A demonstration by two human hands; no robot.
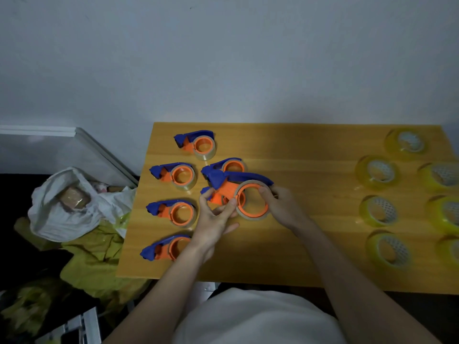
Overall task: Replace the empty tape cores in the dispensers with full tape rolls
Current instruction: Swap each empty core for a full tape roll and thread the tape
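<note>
To the left of the left hand, four blue-and-orange dispensers are lying on the wooden table: one at the far end, two level with the hand, and a near one that the left wrist is partly covering. Beyond the hands another dispenser is lying just behind the lifted one, and a bit more blue and orange is peeking out between the left fingers, too hidden to name.

The left hand is gripping the raised dispenser by its orange body, thumb and fingers curled against the edge of the hub. The right hand is pinching the empty tape core, a thin cardboard ring sitting round the orange hub, fingertips hooked at its top edge.

The step in hand looks like pulling the core off the hub. Doing it well probably means the left hand is holding the body steady and clear of the ring, while the right is drawing the core straight along the hub's axis, not tilting it, since a thin ring binds easily. Keeping fingers off the blue cutter end seems wise.

Well to the right of the right hand, the full tape rolls are waiting in two rows, yellowish and lying flat.
</note>
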